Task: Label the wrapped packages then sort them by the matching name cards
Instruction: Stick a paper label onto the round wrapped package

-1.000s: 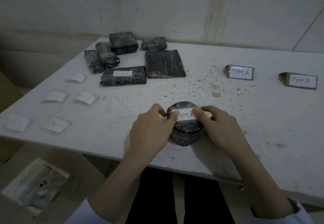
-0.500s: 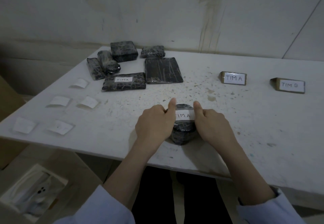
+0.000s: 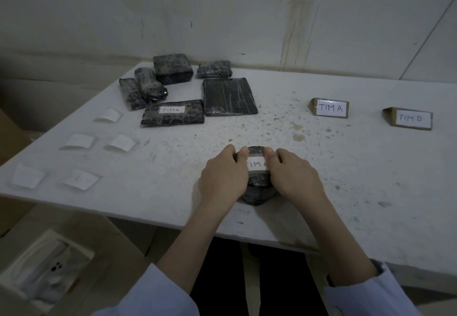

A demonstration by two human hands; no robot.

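- Table (image 3: 321,172): one, white, speckled and stained, set against a wall.
- Box (image 3: 44,268): one, open, on the floor at lower left, below the table edge.
- Packages: seven in all, dark wrap. Six grouped at far left; one round package (image 3: 257,192) alone near the front edge, between both hands.
- In the far group: flat package (image 3: 228,97), largest, no label visible; labelled package (image 3: 173,114) reading "TIM A", just left of it; four smaller ones behind, no labels seen.
- Left hand (image 3: 223,179): curled against the round package's left side, thumb pressed on the left end of its label (image 3: 256,163).
- Right hand (image 3: 294,177): curled against the right side, thumb on the label's right end. Label reads "TIM A", partly covered.
- Name cards: two, standing at far right, well apart from the packages: "TIM A" card (image 3: 330,108), "TIM B" card (image 3: 411,118).
- Loose labels: five, on the table's left part, writing not legible; nearest is one (image 3: 28,176).
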